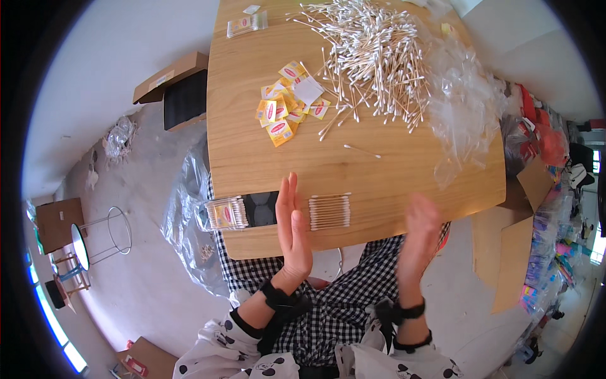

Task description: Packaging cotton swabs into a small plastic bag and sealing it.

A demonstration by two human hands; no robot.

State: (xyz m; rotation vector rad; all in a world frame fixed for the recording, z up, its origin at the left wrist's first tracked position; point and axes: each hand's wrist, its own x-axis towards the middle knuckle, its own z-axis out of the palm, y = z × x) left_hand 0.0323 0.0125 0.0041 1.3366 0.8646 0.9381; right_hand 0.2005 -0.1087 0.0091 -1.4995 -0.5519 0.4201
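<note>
Leftmost, at nine o'clock from our loose swab row (329, 211), sits a swab bundle with a yellow card (224, 215), then a dark pad (260, 208). Our left hand (294, 237) stands on edge just beside the row, palm inward, fingers nearly pressed together. We seem to be evening the row on the table (391, 177); that calls for palms against both ends. Our right hand (419, 230), at three o'clock, is raised well apart; blur means we cannot tell its finger spread.

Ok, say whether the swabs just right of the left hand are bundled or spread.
Spread: the swabs lie side by side in a row.
</note>
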